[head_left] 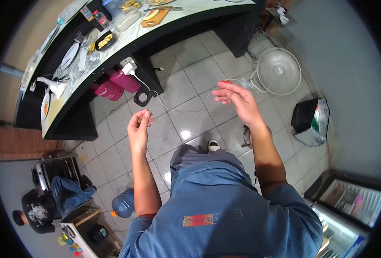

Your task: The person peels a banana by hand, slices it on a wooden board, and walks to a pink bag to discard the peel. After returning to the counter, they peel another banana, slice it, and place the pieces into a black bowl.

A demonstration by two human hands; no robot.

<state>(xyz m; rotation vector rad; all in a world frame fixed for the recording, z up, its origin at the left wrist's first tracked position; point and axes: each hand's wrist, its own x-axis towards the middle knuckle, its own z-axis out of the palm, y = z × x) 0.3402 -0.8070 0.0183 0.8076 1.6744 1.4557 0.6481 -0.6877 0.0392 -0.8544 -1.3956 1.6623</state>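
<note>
My left hand (140, 129) is raised over the tiled floor, its thumb and fingertips pinched together. A pale spot shows at the pinch, but I cannot make out what it is. Across from it, my right hand (238, 102) is held up with its fingers bent inward. A small red thing (226, 81) shows at its fingertips, too small to name. Thin pale strands seem to hang near those fingers. The two hands are apart, in front of my blue shirt (216, 189).
A curved counter (130, 41) holds plates, a bottle and a cutting board (155, 19). Below are pink gas cylinders (109, 89) and a white plug with a cable (129, 69). A basket (279, 71), bag (311, 121), water jug (123, 203) and seated person (48, 202) surround me.
</note>
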